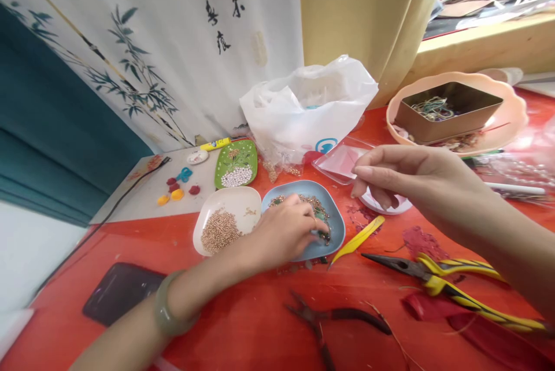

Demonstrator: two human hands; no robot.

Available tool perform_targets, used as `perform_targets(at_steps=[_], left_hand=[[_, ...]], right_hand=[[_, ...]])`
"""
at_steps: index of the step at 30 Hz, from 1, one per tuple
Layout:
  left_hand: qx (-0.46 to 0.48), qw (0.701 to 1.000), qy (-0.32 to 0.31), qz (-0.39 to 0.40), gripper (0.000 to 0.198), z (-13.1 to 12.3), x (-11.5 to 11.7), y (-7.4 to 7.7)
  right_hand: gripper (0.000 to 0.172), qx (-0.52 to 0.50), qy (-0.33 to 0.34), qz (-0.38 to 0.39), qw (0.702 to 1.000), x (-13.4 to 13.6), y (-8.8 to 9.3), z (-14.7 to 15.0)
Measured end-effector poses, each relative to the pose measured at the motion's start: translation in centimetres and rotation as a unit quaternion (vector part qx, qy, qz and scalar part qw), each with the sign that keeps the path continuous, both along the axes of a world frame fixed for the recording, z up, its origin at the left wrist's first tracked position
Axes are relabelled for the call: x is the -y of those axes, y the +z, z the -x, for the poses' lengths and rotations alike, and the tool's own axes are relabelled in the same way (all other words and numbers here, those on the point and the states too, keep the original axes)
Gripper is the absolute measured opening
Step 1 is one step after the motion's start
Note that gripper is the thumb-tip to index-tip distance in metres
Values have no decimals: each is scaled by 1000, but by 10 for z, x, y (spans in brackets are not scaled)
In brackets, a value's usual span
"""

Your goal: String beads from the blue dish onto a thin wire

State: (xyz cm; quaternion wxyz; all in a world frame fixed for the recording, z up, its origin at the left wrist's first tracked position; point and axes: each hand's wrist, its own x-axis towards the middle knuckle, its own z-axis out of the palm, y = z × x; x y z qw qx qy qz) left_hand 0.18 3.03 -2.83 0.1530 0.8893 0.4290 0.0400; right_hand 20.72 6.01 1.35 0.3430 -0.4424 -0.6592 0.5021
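Observation:
My left hand (286,226), with a pale green bangle (167,307) on its wrist, reaches into the blue tray (336,209). Its fingers are curled and pressed together among gold and dark green beads (318,206); whatever is between the fingertips is hidden. A cream tray (203,209) of small gold beads (220,231) stands beside it, partly behind my left forearm. To the right, my right hand (401,171) is raised above the table, thumb and forefinger pinched together. Anything held there is too thin or small to make out.
Yellow tweezers (358,241), yellow-handled long-nose pliers (429,273) and dark-handled pliers (316,316) lie on the red table. A green tray (236,154), a white plastic bag (303,108) and a peach basin (392,108) stand behind. A phone (124,293) lies at left.

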Motion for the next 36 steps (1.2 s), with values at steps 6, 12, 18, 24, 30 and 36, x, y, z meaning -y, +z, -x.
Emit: perform_targets(at_steps=[6, 12, 18, 24, 30, 36], left_hand=[[25, 999, 34, -8, 15, -3, -3, -1], [18, 1000, 8, -11, 19, -8, -7, -2], [37, 999, 28, -11, 12, -16, -12, -3], [55, 998, 33, 26, 14, -13, -12, 1], [79, 995, 55, 40, 12, -7, -12, 4], [47, 997, 45, 27, 8, -9, -5, 6]], right_hand=[[30, -7, -1, 0, 1000, 0, 0, -1], [28, -16, -3, 6, 1000, 1, 0, -1], [25, -30, -6, 6, 1000, 2, 4, 2], [26, -17, -9, -7, 1000, 2, 4, 1], [24, -14, -4, -8, 1000, 2, 5, 1], [24, -10, -18, -13, 1000, 4, 7, 2]])
